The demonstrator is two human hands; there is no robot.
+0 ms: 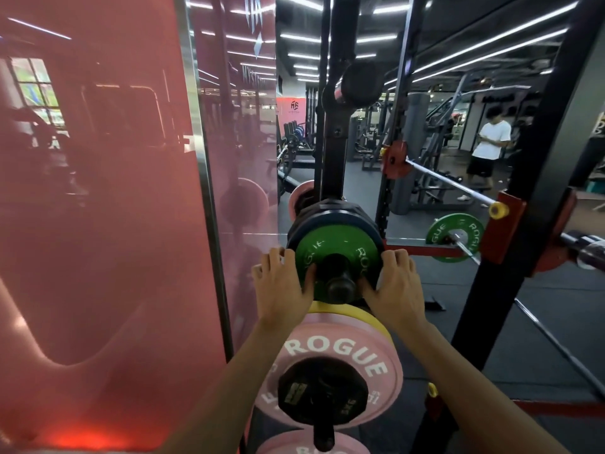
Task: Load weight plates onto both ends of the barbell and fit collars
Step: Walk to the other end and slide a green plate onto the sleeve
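- On a storage peg of the rack, straight ahead, a green plate (pixel 334 257) sits as the outermost disc, with darker plates (pixel 330 217) stacked behind it on the same peg.
- Both hands clasp that green plate by its rim: the left hand (pixel 281 283) wraps the left edge, the right hand (pixel 391 286) the right edge, fingers curled over the rim and thumbs lying on the face. A two-sided grip like this would keep the disc square to the peg (pixel 337 283), so it should slide without binding; whether it is coming off or going on cannot be told.
- Below, a second peg carries a pink plate (pixel 330 355) with a yellow plate (pixel 347 311) behind it and a small black plate (pixel 322 393) in front; another pink disc shows at the bottom edge.
- To the right, the barbell (pixel 448 181) rests across the rack on red hooks (pixel 501 231), well apart from the hands.
- A green plate (pixel 453 235) seen beyond it looks like a mirror reflection, so how much the bar already carries is unclear.
- No collar is visible near the hands; judged from this, loading is at the plate-fetching stage.
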